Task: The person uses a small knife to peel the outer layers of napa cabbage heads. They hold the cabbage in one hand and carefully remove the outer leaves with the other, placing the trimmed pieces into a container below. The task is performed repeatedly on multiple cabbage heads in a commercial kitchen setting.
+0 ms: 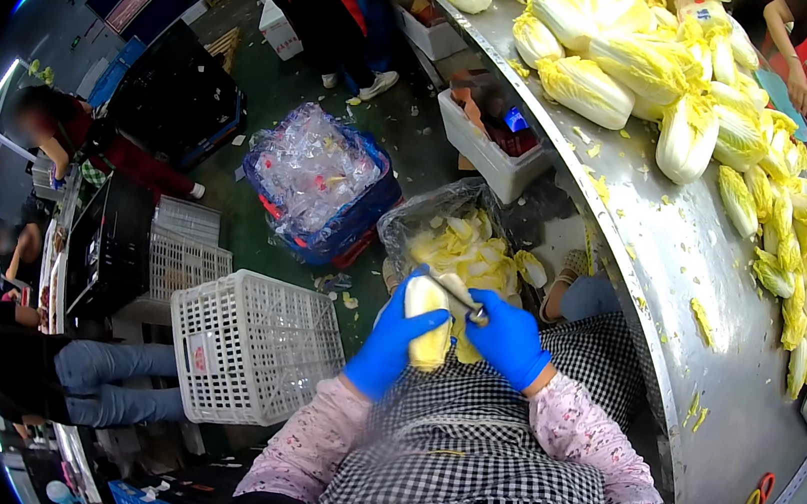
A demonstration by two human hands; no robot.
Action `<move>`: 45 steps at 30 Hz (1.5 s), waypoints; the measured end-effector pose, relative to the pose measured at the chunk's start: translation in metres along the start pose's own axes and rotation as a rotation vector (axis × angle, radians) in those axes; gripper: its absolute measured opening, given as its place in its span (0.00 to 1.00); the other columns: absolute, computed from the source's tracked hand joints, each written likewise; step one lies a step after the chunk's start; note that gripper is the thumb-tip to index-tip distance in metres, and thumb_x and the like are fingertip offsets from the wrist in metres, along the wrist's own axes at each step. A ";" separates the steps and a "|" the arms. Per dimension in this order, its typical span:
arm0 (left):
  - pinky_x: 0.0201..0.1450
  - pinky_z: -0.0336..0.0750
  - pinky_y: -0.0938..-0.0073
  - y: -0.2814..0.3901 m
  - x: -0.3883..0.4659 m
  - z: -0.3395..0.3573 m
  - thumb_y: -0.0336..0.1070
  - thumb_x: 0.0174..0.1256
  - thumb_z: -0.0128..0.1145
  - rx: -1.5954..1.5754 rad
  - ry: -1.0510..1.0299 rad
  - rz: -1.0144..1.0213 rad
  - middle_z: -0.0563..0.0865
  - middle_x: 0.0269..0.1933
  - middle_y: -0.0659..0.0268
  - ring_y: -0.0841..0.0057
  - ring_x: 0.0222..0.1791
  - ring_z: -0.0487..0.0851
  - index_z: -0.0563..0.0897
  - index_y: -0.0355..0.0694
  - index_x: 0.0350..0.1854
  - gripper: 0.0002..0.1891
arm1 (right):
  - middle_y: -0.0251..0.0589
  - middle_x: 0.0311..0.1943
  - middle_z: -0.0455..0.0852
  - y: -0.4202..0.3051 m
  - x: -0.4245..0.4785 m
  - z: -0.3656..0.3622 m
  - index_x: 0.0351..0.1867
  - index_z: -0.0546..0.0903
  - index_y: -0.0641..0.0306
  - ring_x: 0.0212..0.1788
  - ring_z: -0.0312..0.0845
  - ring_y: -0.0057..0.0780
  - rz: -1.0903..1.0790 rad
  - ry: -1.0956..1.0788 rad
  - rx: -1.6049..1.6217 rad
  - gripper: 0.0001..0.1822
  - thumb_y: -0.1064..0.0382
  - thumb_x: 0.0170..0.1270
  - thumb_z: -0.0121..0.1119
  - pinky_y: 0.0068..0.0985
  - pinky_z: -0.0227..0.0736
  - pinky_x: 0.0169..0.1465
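Observation:
My left hand (393, 338), in a blue glove, is wrapped around a napa cabbage (426, 311) held above my lap. My right hand (508, 339), gloved the same way, grips a knife (462, 297) whose blade lies along the cabbage's upper right side. A pale outer leaf seems to be coming away beside the blade; the exact contact is hard to make out. Below both hands, a bin lined with clear plastic (408, 211) holds loose yellow cabbage leaves (475, 249).
To my right, a steel table (674, 262) carries piled napa cabbages (624, 52) and scissors (759, 496). A white plastic crate (251, 354) stands at left, a blue bin of plastic film (318, 181) ahead. A foam box (491, 149) sits under the table. Several people are nearby.

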State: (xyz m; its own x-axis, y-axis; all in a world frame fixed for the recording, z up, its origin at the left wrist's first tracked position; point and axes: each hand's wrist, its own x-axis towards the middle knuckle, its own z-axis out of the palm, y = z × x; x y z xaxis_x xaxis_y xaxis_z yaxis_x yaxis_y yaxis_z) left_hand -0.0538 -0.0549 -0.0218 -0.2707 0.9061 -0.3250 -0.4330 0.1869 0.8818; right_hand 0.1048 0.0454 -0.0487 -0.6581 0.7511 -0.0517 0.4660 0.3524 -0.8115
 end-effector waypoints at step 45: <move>0.63 0.71 0.65 -0.014 -0.005 -0.019 0.40 0.60 0.61 -0.401 -0.259 -0.199 0.72 0.65 0.55 0.64 0.63 0.73 0.58 0.34 0.71 0.38 | 0.39 0.42 0.83 -0.021 -0.009 -0.005 0.57 0.72 0.66 0.41 0.79 0.25 0.338 -0.330 0.768 0.32 0.56 0.53 0.72 0.23 0.76 0.44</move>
State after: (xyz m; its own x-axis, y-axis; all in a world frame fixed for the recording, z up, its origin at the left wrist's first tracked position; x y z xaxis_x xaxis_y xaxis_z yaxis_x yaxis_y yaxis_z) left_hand -0.0625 -0.0693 -0.0384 0.0502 0.9415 -0.3332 -0.7636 0.2512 0.5949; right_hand 0.1032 0.0341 -0.0283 -0.7490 0.5068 -0.4269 0.2201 -0.4173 -0.8817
